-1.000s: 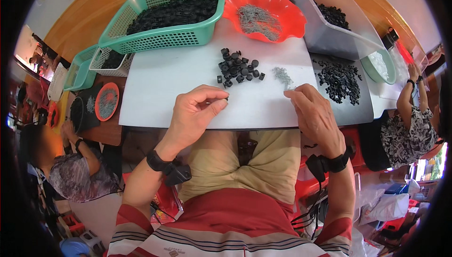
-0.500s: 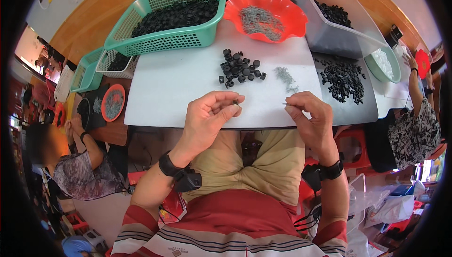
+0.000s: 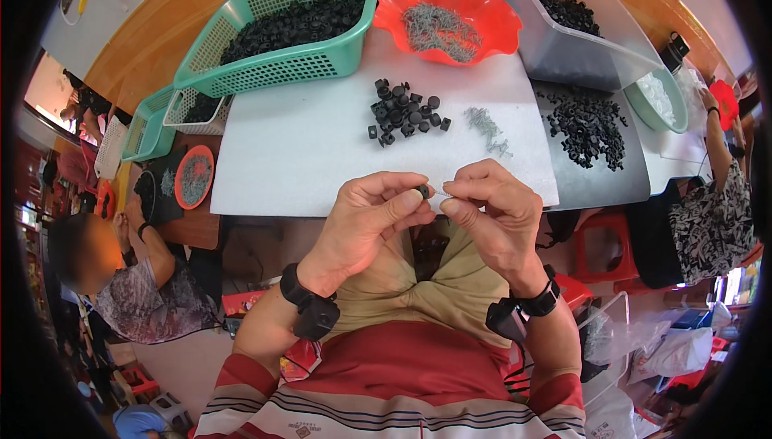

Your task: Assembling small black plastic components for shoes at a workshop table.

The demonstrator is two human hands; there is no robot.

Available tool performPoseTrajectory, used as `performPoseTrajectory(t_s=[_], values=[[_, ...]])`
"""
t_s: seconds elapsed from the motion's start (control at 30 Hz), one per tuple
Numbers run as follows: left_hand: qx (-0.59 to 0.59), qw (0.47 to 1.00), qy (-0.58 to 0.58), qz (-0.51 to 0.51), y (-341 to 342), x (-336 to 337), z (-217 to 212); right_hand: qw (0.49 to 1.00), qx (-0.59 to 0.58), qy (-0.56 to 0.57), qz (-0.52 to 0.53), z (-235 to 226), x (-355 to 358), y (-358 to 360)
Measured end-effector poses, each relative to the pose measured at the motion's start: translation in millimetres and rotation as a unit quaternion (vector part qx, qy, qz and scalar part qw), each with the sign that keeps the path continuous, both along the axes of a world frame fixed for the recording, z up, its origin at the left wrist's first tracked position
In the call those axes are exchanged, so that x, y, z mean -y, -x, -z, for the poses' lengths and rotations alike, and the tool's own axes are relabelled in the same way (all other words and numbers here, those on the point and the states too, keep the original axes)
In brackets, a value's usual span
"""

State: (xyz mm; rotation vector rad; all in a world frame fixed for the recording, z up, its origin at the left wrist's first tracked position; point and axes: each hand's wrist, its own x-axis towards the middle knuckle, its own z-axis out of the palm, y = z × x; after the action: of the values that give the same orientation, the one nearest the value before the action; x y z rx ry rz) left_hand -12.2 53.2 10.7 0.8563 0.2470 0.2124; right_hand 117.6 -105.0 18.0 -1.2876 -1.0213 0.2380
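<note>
Pinched between the thumb and fingers of my left hand (image 3: pixel 378 207) is a small round black plastic part (image 3: pixel 422 191). My right hand (image 3: pixel 505 212) grips a thin silver screw (image 3: pixel 441 193), its end pointing at the black part. The two hands are close together over the near edge of the white mat (image 3: pixel 297 149); whether screw and part touch, I cannot tell. Beyond them lie a small heap of black plastic parts (image 3: pixel 406 114) and, to its right, a scatter of silver screws (image 3: pixel 487 131).
Along the back stand a green basket (image 3: pixel 277 69) of black parts, a red wavy-rimmed bowl (image 3: pixel 503 25) of screws and a clear bin (image 3: pixel 575 57). More small black parts (image 3: pixel 587 133) cover a dark mat at right. Other people sit at left and right.
Both hands have come together: the right has moved left with the screw, up to the part in my left hand. The left hand has shifted slightly right and down.
</note>
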Motion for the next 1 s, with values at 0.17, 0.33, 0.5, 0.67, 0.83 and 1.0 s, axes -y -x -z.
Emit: performPoseTrajectory(t_s=[0.17, 0.33, 0.5, 0.67, 0.83, 1.0], values=[[-0.002, 1.0, -0.006, 0.012, 0.7, 3.6, 1.4, 1.0, 0.014, 0.025, -0.005, -2.5, 0.2, 3.5], [-0.008, 1.0, -0.008, 0.011, 1.8, 5.3, -0.9, 0.997, 0.061, 0.053, 0.007, -2.9, 2.7, 4.3], [-0.009, 1.0, -0.02, 0.011, 3.2, 6.5, -1.2, 0.989, 0.117, 0.074, 0.046, -6.8, 4.1, 5.8], [-0.012, 0.999, -0.029, 0.015, 4.0, 7.5, -3.1, 0.987, 0.135, 0.07, 0.051, -3.6, 4.3, 5.2], [-0.013, 0.999, -0.038, 0.012, 3.4, 9.3, -1.1, 0.985, 0.146, 0.078, 0.057, -4.2, 5.8, 5.0], [-0.016, 0.999, -0.034, 0.008, 1.8, 11.3, -0.1, 0.979, 0.174, 0.083, 0.073, -5.2, 8.0, 5.6]])
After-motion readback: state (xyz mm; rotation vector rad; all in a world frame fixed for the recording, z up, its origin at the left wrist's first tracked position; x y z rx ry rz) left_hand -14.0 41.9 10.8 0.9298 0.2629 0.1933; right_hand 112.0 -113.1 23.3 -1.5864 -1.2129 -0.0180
